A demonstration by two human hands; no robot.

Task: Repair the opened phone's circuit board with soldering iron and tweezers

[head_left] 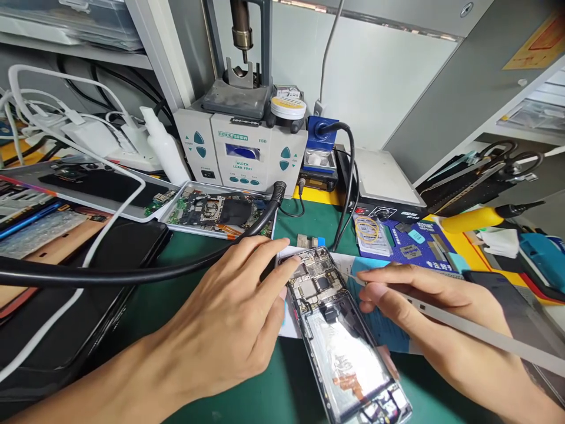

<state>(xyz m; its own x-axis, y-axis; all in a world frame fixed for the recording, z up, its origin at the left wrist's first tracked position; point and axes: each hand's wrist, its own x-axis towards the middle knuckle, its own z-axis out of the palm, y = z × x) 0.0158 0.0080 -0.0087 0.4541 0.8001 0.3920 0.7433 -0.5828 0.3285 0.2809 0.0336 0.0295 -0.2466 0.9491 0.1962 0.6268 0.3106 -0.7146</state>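
An opened smartphone lies tilted on a white and blue sheet, its circuit board bare at the top and a shiny silver area with copper-coloured patches below. My left hand reaches over its upper left side with fingers stretched out; the index fingertip rests on the board's corner. In my right hand is a pair of slim grey tweezers, pinched between thumb and fingers. Their thin tip is at the right edge of the board; whether it touches cannot be made out.
A hot air station stands behind, its thick black hose crossing left behind my left hand. A tray of circuit boards, a white bottle, a soldering iron stand, and a yellow-handled tool surround the green mat.
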